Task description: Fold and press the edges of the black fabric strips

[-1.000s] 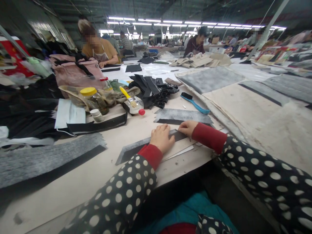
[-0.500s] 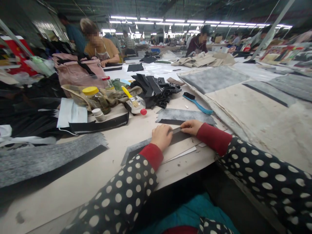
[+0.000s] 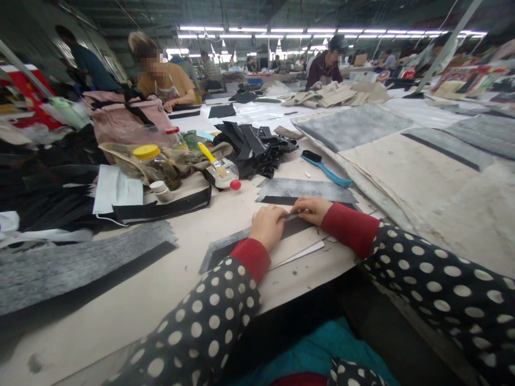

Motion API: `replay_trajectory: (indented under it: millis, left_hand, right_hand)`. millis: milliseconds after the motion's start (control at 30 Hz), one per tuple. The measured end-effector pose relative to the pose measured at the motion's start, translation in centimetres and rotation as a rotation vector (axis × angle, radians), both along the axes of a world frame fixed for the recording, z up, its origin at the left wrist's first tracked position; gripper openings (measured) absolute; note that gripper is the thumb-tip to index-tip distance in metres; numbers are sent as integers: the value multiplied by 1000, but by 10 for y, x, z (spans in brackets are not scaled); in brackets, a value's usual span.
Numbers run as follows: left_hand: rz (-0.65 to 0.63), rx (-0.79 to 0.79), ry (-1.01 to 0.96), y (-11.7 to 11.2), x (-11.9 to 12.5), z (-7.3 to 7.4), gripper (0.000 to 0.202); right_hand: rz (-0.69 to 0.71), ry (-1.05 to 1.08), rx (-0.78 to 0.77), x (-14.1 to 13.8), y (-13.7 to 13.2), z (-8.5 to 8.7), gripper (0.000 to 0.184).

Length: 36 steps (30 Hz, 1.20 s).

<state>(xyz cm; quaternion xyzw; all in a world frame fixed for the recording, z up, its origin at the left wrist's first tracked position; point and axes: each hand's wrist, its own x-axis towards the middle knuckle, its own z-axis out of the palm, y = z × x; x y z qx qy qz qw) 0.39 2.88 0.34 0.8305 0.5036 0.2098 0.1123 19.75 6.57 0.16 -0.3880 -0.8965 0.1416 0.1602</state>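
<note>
A dark grey-and-black fabric strip (image 3: 295,227) lies at an angle on the table before me. My left hand (image 3: 269,224) is closed on its far edge, with thumb and fingers bent together. Close beside it, almost touching, my right hand (image 3: 311,209) pinches the same edge between thumb and fingertips. The strip's grey left end (image 3: 219,249) reaches out past my left wrist. Just beyond my hands lies another grey strip with a black border (image 3: 306,190). A thin white strip (image 3: 300,254) rests on the near side.
Left stand a yellow-lidded jar (image 3: 156,166), a small white bottle (image 3: 161,191) and a brush (image 3: 213,160) on a red-capped bottle. A pile of black pieces (image 3: 253,147) and a blue-handled brush (image 3: 325,169) lie beyond. Grey fabric (image 3: 88,257) covers the left. Co-workers stand across the table.
My right hand has slid slightly left along the strip's edge, closer to my left hand. My left hand stays nearly in place. A person at the back left has moved further left.
</note>
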Motion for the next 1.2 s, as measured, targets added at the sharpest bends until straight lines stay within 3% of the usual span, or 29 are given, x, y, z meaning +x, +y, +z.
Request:
replay_trajectory:
  millis: [233, 400, 567, 733, 900, 1067, 1200]
  left_hand:
    - [-62, 103, 127, -2, -1, 3, 20]
    - [-126, 174, 280, -7, 2, 10, 21]
    - [-185, 152, 276, -6, -3, 10, 22]
    - [-169, -2, 26, 7, -24, 4, 27]
    - [-103, -44, -118, 7, -36, -2, 24]
    - [-38, -12, -105, 3, -32, -6, 23]
    - [-22, 22, 7, -3, -30, -1, 22]
  right_hand:
    - [92, -129, 205, -3, -6, 2, 22]
    - [45, -384, 290, -14, -22, 10, 24]
    - [-60, -514, 267, -31, -36, 20, 20]
    - [-207, -476, 223, -41, -38, 21, 30]
    - [-267, -442, 220, -50, -40, 21, 24]
    - [-272, -337, 78, -63, -40, 23, 33]
    - [-227, -363, 69, -69, -43, 22, 31]
